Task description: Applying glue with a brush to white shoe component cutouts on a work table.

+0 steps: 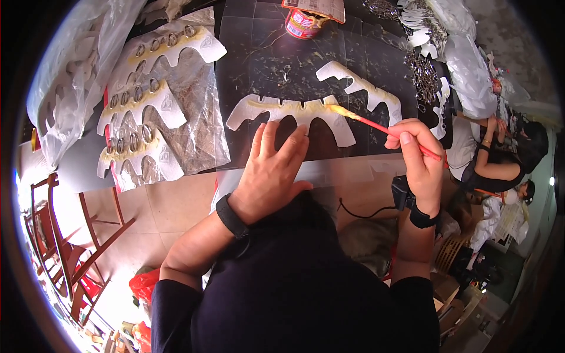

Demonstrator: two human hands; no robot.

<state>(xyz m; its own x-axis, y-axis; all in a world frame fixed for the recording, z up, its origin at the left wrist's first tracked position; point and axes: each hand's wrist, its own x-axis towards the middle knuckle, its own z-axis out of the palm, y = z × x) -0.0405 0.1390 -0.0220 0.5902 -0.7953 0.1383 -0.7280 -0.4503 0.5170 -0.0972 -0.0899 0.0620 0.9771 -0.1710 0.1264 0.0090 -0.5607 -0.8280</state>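
Note:
A white, arched, cut-out piece (338, 122) lies on the dark tabletop, with a yellowish smear along its upper, notched edge. My left hand (271, 170) rests flat with its fingers spread, the fingertips on the lower edge of that piece. In my right hand (421, 159) is a thin red-handled brush (374, 125), gripped between thumb and fingers. Its yellow-coated tip touches the right part of the smeared edge. Another white cut-out piece (371, 91), also yellowish along one side, lies just beyond the brush.
On the left, several similar white pieces (203, 48) with metal rings lie on clear plastic sheeting (203, 103). A red tub (302, 26) stands at the back. Metal parts (422, 73) are heaped at right, near plastic bags (468, 70). Another person (500, 167) sits far right.

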